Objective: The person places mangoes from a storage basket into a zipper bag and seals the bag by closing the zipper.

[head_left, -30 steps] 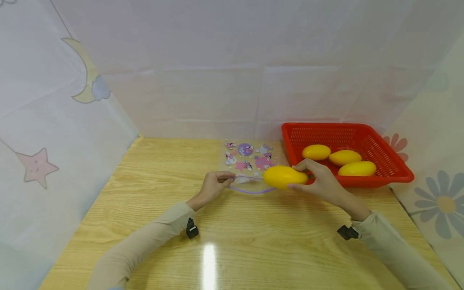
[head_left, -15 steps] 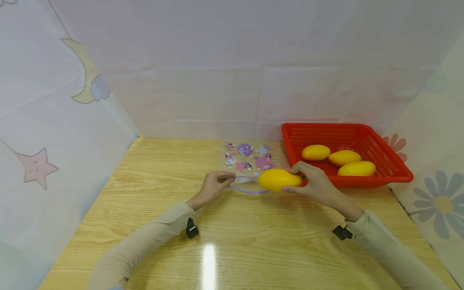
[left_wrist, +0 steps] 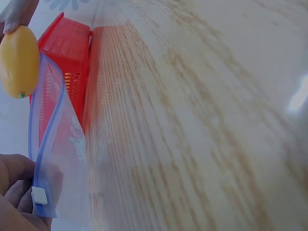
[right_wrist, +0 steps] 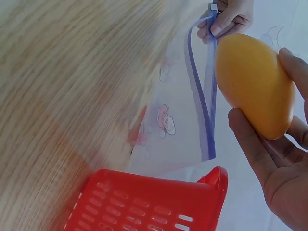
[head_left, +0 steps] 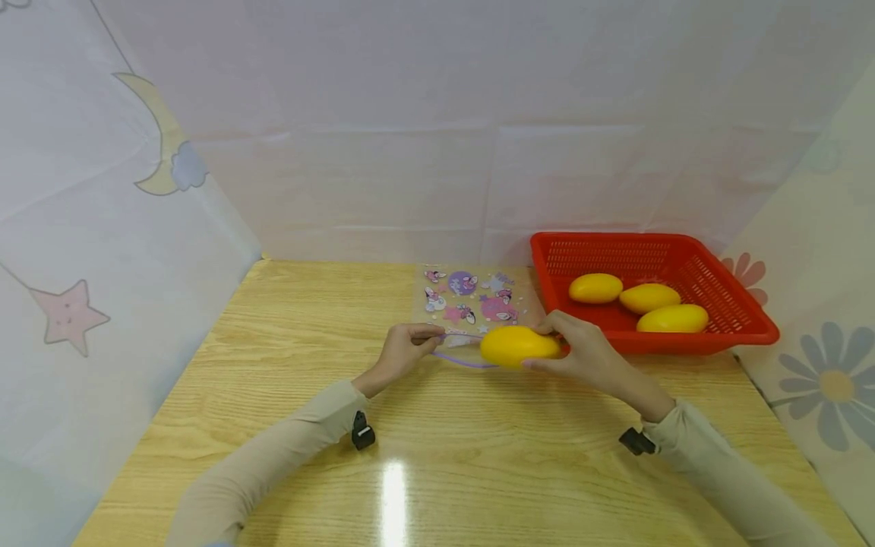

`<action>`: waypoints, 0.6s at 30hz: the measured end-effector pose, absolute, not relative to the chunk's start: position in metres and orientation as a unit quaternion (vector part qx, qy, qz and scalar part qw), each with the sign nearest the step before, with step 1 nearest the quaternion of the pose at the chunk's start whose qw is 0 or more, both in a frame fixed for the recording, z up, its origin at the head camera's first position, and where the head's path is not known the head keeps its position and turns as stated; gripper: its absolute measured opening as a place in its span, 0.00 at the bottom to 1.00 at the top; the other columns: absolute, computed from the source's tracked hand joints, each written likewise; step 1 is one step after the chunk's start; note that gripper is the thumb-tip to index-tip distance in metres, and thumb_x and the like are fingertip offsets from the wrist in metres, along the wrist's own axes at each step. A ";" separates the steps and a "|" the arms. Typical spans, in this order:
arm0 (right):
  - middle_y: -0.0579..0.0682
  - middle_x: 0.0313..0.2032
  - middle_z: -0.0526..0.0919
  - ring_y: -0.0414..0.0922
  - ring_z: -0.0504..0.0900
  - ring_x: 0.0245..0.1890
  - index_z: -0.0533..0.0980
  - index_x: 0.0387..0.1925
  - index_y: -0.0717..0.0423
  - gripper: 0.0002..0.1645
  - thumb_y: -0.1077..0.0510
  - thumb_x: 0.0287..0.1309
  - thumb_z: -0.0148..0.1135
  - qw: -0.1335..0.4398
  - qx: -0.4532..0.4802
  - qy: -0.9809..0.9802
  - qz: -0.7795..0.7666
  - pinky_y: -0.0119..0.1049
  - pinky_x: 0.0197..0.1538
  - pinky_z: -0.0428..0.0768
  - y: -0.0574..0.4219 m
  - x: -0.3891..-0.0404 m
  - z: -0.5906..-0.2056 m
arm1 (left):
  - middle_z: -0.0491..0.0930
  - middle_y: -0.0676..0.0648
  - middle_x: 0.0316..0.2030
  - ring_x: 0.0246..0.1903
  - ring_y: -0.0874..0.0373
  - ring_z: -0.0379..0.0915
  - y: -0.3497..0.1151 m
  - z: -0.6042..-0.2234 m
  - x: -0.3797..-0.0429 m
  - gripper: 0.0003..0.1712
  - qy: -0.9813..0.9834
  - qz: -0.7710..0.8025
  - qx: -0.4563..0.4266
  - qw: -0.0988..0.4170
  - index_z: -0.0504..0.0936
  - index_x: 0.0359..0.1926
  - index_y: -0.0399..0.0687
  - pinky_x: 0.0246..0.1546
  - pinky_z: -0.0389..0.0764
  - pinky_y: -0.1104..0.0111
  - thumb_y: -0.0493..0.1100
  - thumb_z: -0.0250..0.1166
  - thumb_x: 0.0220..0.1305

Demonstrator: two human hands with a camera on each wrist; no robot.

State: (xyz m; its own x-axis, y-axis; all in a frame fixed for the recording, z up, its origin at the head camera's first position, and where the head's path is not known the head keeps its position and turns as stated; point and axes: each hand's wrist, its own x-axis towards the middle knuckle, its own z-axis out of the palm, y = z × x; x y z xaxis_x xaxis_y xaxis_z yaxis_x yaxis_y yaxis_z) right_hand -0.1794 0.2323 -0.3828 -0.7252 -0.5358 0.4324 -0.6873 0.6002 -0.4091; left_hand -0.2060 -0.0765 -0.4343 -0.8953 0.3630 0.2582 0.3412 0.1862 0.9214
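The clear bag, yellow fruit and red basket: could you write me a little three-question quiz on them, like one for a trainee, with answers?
1. How many yellow fruits can be seen in the red basket?
2. Where does the left hand grip the clear bag?
a) the far bottom edge
b) the purple edge
c) the printed middle
3. True or false: the held fruit is inside the bag.

Key:
1. Three.
2. b.
3. False; the right hand holds it outside, near the bag's mouth.
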 end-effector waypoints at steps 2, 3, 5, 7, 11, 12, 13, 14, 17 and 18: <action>0.35 0.36 0.73 0.33 0.70 0.31 0.71 0.37 0.46 0.27 0.39 0.36 0.69 0.132 0.346 -0.886 0.281 0.28 0.34 0.76 0.231 -0.179 -0.384 | 0.77 0.30 0.38 0.38 0.40 0.76 -0.076 -0.429 -0.203 0.11 0.769 0.596 0.230 0.013 0.76 0.42 0.24 0.36 0.80 0.66 0.27 0.57 0.56; 0.35 0.36 0.73 0.34 0.70 0.31 0.71 0.37 0.46 0.27 0.39 0.36 0.69 0.131 0.345 -0.886 0.280 0.28 0.33 0.76 0.230 -0.179 -0.384 | 0.77 0.31 0.39 0.38 0.40 0.76 -0.076 -0.428 -0.202 0.12 0.770 0.595 0.230 0.014 0.76 0.42 0.24 0.37 0.80 0.65 0.27 0.57 0.56; 0.35 0.36 0.73 0.34 0.70 0.30 0.72 0.37 0.46 0.27 0.39 0.36 0.69 0.129 0.347 -0.886 0.280 0.28 0.33 0.76 0.228 -0.178 -0.384 | 0.76 0.30 0.39 0.38 0.40 0.75 -0.076 -0.426 -0.201 0.12 0.770 0.594 0.231 0.015 0.75 0.42 0.23 0.37 0.80 0.66 0.27 0.56 0.57; 0.36 0.36 0.73 0.34 0.70 0.30 0.72 0.37 0.47 0.27 0.40 0.36 0.69 0.128 0.350 -0.885 0.280 0.28 0.32 0.77 0.225 -0.177 -0.384 | 0.76 0.30 0.39 0.39 0.40 0.75 -0.076 -0.425 -0.201 0.12 0.769 0.594 0.233 0.016 0.75 0.42 0.23 0.37 0.80 0.65 0.27 0.56 0.57; 0.38 0.34 0.73 0.35 0.69 0.27 0.72 0.36 0.50 0.27 0.42 0.36 0.70 0.135 0.366 -0.880 0.272 0.26 0.28 0.76 0.220 -0.176 -0.387 | 0.76 0.30 0.40 0.39 0.40 0.75 -0.076 -0.425 -0.201 0.12 0.771 0.592 0.236 0.019 0.75 0.43 0.23 0.38 0.80 0.64 0.27 0.56 0.57; 0.38 0.33 0.73 0.35 0.68 0.25 0.71 0.35 0.50 0.26 0.42 0.36 0.70 0.138 0.368 -0.880 0.266 0.25 0.26 0.75 0.219 -0.176 -0.388 | 0.76 0.30 0.40 0.39 0.40 0.75 -0.076 -0.425 -0.201 0.12 0.770 0.592 0.236 0.019 0.75 0.43 0.23 0.38 0.80 0.64 0.27 0.56 0.57; 0.39 0.32 0.72 0.35 0.68 0.24 0.71 0.35 0.50 0.26 0.42 0.36 0.70 0.142 0.371 -0.880 0.259 0.24 0.24 0.74 0.217 -0.176 -0.389 | 0.76 0.30 0.39 0.38 0.39 0.75 -0.076 -0.426 -0.202 0.12 0.770 0.591 0.238 0.016 0.75 0.43 0.23 0.37 0.80 0.64 0.27 0.56 0.57; 0.39 0.32 0.72 0.35 0.67 0.23 0.71 0.35 0.51 0.27 0.42 0.35 0.70 0.146 0.374 -0.881 0.251 0.23 0.23 0.73 0.216 -0.176 -0.390 | 0.76 0.30 0.40 0.39 0.40 0.75 -0.076 -0.426 -0.202 0.12 0.769 0.593 0.239 0.017 0.75 0.43 0.23 0.37 0.80 0.63 0.27 0.56 0.57; 0.40 0.32 0.72 0.35 0.67 0.21 0.72 0.35 0.52 0.27 0.41 0.35 0.70 0.158 0.379 -0.882 0.229 0.23 0.21 0.71 0.211 -0.176 -0.393 | 0.76 0.31 0.40 0.39 0.40 0.75 -0.076 -0.427 -0.202 0.12 0.767 0.594 0.242 0.017 0.76 0.43 0.24 0.38 0.80 0.63 0.27 0.56 0.57; 0.40 0.32 0.72 0.35 0.66 0.21 0.72 0.35 0.52 0.28 0.41 0.35 0.70 0.162 0.380 -0.883 0.222 0.23 0.21 0.70 0.210 -0.176 -0.395 | 0.77 0.31 0.40 0.39 0.40 0.75 -0.076 -0.427 -0.201 0.12 0.766 0.595 0.243 0.017 0.76 0.43 0.24 0.38 0.80 0.62 0.28 0.56 0.57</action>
State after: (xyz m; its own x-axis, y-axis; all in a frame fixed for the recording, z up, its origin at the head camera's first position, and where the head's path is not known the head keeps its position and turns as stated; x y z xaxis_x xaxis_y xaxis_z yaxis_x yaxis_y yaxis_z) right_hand -0.1758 0.2101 -0.3945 -0.6593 -0.5987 0.4548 -0.7426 0.6130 -0.2696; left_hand -0.2014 -0.0765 -0.4269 -0.8810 0.3928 0.2636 0.3524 0.1732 0.9197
